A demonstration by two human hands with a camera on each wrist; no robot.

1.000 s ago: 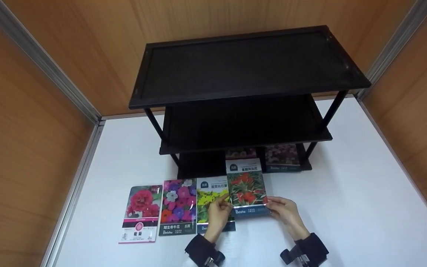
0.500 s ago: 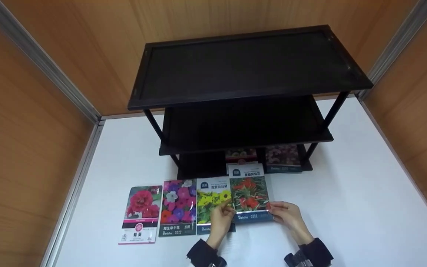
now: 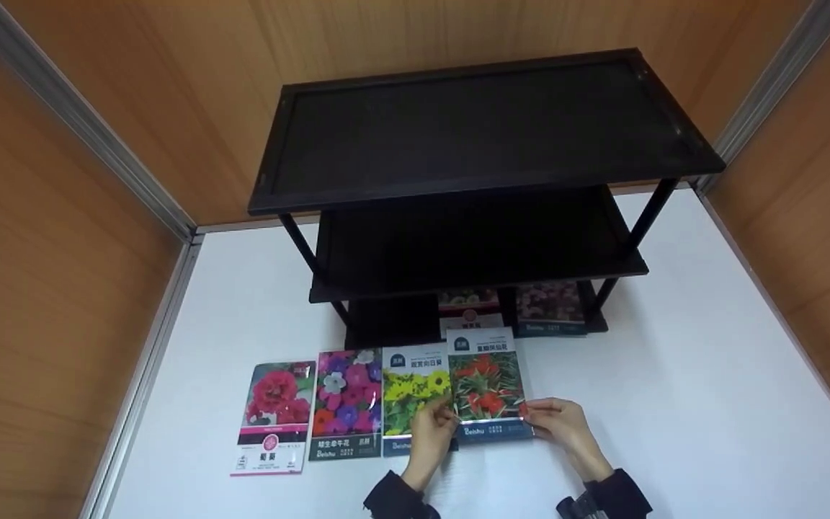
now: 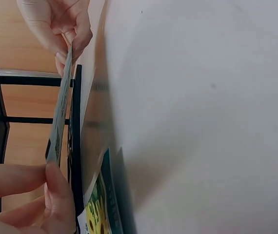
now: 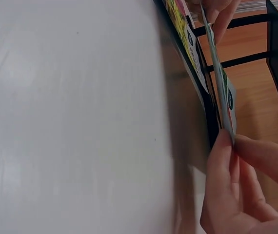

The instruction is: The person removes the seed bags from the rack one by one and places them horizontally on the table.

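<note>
Red-flower packet point(image 3: 488, 384) was below the frame's middle, left grip point(image 3: 431, 435) and right grip point(image 3: 560, 427) pinching its edges, probably so it wouldn't bend.

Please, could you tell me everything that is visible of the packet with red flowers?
The red-flower packet is thin, rectangular and looks like glossy plastic. Its front shows red blooms among narrow green leaves, a whitish top band with a dark logo and lettering, and a blue bottom band reading "Beishu". The left hand and right hand pinch its side edges near the bottom, holding it face up above the table.
</note>
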